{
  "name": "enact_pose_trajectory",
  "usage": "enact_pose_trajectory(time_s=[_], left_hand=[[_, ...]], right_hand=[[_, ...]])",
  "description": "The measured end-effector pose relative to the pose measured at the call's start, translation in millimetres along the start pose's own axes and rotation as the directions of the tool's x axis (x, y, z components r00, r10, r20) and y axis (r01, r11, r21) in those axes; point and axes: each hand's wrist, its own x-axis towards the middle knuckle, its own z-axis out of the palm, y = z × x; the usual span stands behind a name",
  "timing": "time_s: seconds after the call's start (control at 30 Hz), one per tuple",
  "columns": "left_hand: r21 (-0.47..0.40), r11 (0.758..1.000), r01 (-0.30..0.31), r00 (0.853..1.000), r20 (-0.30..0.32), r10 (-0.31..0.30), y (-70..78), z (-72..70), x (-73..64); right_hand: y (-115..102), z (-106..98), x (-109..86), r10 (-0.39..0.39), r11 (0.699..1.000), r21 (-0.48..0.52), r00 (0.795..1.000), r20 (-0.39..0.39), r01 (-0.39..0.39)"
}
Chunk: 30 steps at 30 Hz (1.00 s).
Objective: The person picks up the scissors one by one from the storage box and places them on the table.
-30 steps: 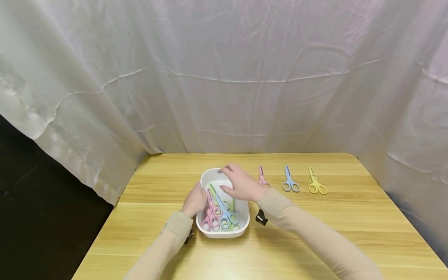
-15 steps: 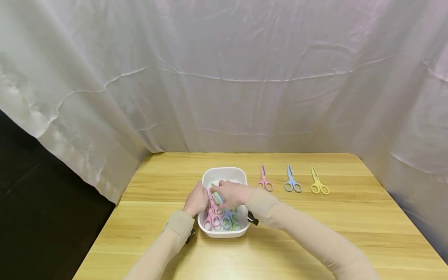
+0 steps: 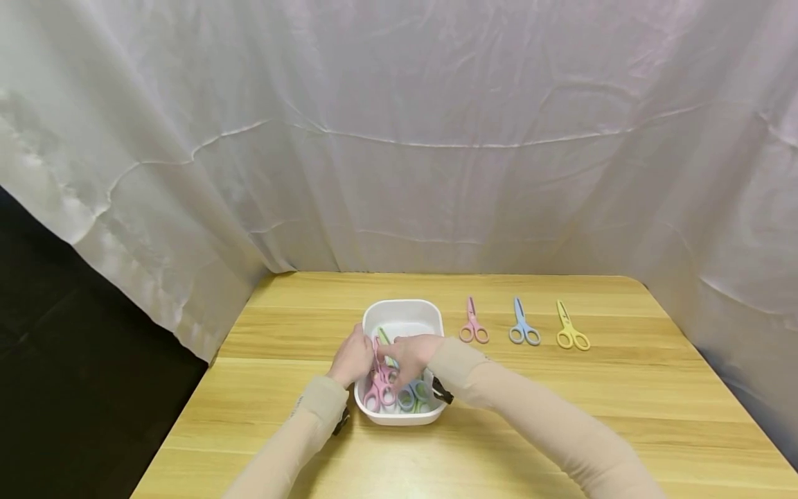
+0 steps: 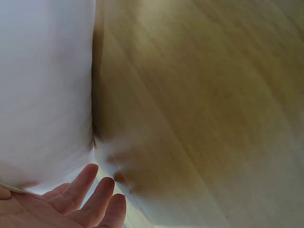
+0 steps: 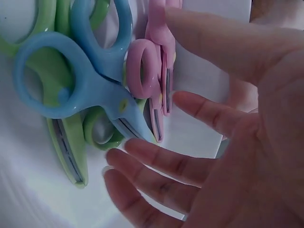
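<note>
A white plastic bin stands on the wooden table in the head view, holding several children's scissors. My left hand grips its left rim, thumb over the rim and fingers along the outer wall. Inside the bin is my right hand, its fingers spread just above the scissors. In the right wrist view, pink scissors lie by the thumb and index finger, while blue scissors lie across green scissors near the other fingertips. Nothing is pinched; whether the thumb touches the pink handle is unclear.
Right of the bin, pink scissors, blue scissors and yellow scissors lie in a row on the table, blades pointing away. A pale curtain hangs behind the table and at its sides.
My right hand has come down from above the bin's right rim into the bin, over the scissors. The left hand keeps its hold on the rim.
</note>
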Motion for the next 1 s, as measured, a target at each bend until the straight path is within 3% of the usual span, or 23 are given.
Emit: enact_pose_trajectory(time_s=[0.37, 0.57, 0.9, 1.0], left_hand=[[0.019, 1.000, -0.013, 1.000, -0.011, 0.013, 0.2, 0.4, -0.4], [0.017, 1.000, -0.010, 1.000, -0.013, 0.010, 0.0, 0.8, 0.6], [0.017, 1.000, -0.011, 1.000, -0.017, 0.011, -0.5, 1.8, 1.7], [0.014, 1.000, -0.009, 1.000, -0.021, 0.009, -0.6, 1.7, 1.2]], right_hand=[[0.4, 1.2, -0.2, 0.021, 0.997, 0.068, 0.997, 0.073, -0.026], [0.7, 5.2, -1.3, 0.055, 0.982, 0.175, 0.994, 0.097, -0.072], [0.3, 7.7, -0.3, 0.059, 0.971, 0.226, 0.994, 0.093, -0.079], [1.5, 8.1, 1.0, 0.053, 0.956, 0.281, 0.993, 0.105, -0.081]])
